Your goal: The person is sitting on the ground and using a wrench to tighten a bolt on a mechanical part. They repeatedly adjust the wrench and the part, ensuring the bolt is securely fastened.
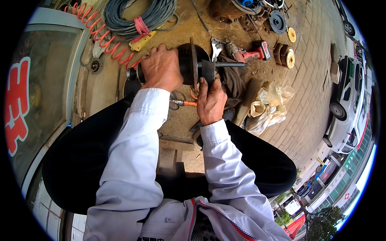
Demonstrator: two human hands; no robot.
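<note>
"What are those hands busy with?"

"A black cylindrical machine part (186, 64) with a rusty flange (194, 54) and a long shaft (232, 64). It's held up off the ground (261, 72), out in front of the person's knees."

"Both hands on it?"

"Yes. The left hand (162, 69) curls over the body; the right hand (212, 100) grips the dark collar (208, 71) beside the flange, around the shaft."

"Anything in that plastic bag (273, 102)?"

"It's crumpled and half see-through, with something tan showing. I can't make out what, or whether it's inside or underneath."

"And the round, basin-like piece (244, 9) up top?"

"Something blue sits at it, but the view cuts it off."

"By the red cordless power tool (253, 53)?"

"A brown cylinder (280, 54) with a yellow end, just beside its battery. I can't tell if it's hollow."
</note>
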